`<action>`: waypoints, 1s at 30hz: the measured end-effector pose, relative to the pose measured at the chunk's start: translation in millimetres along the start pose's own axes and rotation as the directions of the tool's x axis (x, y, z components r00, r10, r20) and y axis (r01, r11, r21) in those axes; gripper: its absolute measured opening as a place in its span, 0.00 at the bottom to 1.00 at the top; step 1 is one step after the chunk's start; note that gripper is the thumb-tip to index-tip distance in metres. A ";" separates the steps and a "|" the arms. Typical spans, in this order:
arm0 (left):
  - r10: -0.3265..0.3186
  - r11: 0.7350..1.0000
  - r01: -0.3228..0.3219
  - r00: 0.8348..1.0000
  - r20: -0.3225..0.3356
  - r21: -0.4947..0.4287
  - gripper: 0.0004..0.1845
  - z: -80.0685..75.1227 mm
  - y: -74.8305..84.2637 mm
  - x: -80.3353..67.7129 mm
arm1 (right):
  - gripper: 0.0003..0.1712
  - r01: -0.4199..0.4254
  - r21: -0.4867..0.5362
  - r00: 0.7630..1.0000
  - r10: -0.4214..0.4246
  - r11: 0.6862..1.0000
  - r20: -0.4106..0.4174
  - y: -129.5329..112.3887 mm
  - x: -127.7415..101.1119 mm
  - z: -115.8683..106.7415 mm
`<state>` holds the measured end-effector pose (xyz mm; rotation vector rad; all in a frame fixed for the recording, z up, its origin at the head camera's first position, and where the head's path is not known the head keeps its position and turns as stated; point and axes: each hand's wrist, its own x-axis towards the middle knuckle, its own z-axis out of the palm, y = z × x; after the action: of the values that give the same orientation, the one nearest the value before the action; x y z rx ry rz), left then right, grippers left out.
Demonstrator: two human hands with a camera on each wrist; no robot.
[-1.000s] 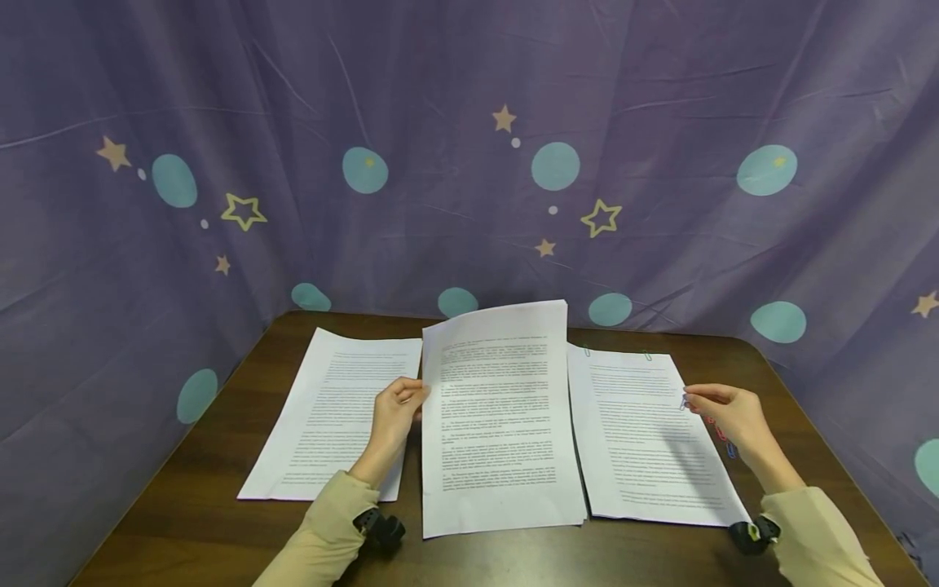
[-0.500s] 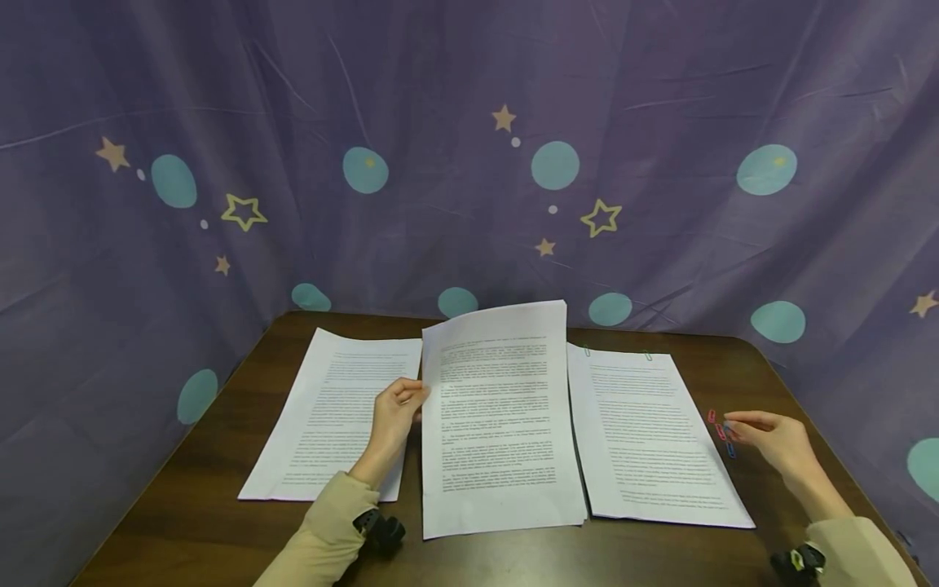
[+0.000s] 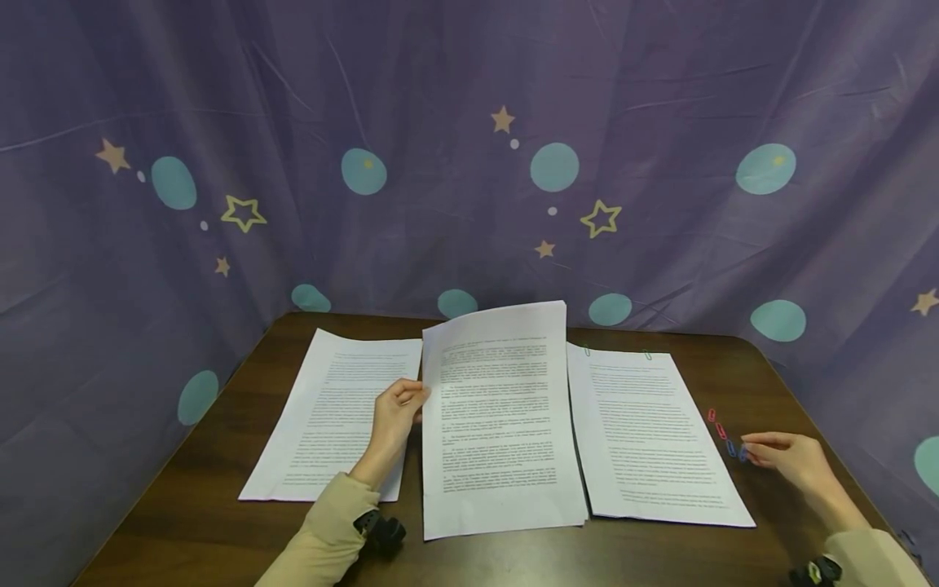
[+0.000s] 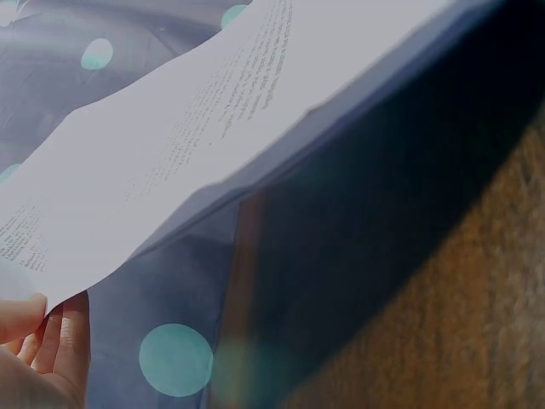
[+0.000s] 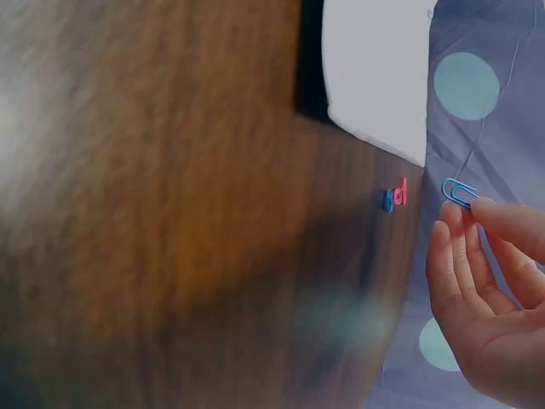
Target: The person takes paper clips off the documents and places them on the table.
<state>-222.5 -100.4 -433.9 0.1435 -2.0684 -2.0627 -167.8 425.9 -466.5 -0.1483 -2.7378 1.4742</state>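
My right grip (image 3: pixel 795 463) sits low by the table's (image 3: pixel 469 561) right side, thumb and fingertips pinching a blue clip (image 3: pixel 743 452), fingers pointing left toward the papers, forearm slanting in from the lower right. Just beside it, another blue clip (image 3: pixel 730 448) and two red clips (image 3: pixel 720 431) lie in a row near the right stack (image 3: pixel 653 440). My left grip (image 3: pixel 394 412) pinches the middle stack (image 3: pixel 502 424) by its left edge, thumb in front, fingers behind, holding it tilted up. I judge this step as picking up a clip for these sheets, whose top edge shows none; the next move probably calls for carrying it across while the left grip holds the pages even. Farther off, two green clips (image 3: pixel 648 355) sit on the right stack's far edge.
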 end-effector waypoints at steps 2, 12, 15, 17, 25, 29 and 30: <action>-0.003 1.000 0.003 1.000 -0.002 0.005 0.08 0.0 0.6 -0.1 | 0.16 -0.014 -0.005 1.000 0.014 1.000 0.010 3.0 -0.3 -0.3; -0.007 1.000 0.007 1.000 -0.007 0.031 0.08 -0.7 0.4 -0.3 | 0.16 -0.094 -0.008 0.994 0.095 0.996 0.049 14.4 -0.3 0.0; -0.006 0.999 0.007 1.000 -0.013 0.039 0.08 -0.5 -0.1 -0.2 | 0.15 -0.091 -0.003 0.994 0.091 0.996 0.060 15.5 -0.6 0.8; -0.007 0.999 0.007 1.000 -0.016 0.042 0.08 -0.5 -0.5 -0.3 | 0.15 -0.085 -0.005 0.994 0.085 0.996 0.071 15.8 -0.5 1.0; 0.010 0.999 -0.009 1.000 -0.023 0.032 0.08 0.3 -1.7 -0.4 | 0.15 -0.079 -0.003 0.992 0.079 0.997 0.101 17.6 0.3 1.8; 0.014 1.000 -0.013 1.000 -0.023 0.018 0.08 0.7 -2.3 -0.5 | 0.15 -0.081 -0.008 0.991 0.082 0.997 0.107 19.7 1.2 1.7; 0.013 1.000 -0.012 1.000 -0.023 0.018 0.07 0.8 -2.2 -0.6 | 0.15 -0.080 -0.013 0.991 0.081 0.997 0.105 19.9 1.6 1.6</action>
<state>-222.3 -99.5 -436.1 0.1564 -2.0694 -2.0259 -168.0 435.6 -484.0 -0.1885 -2.8537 1.5320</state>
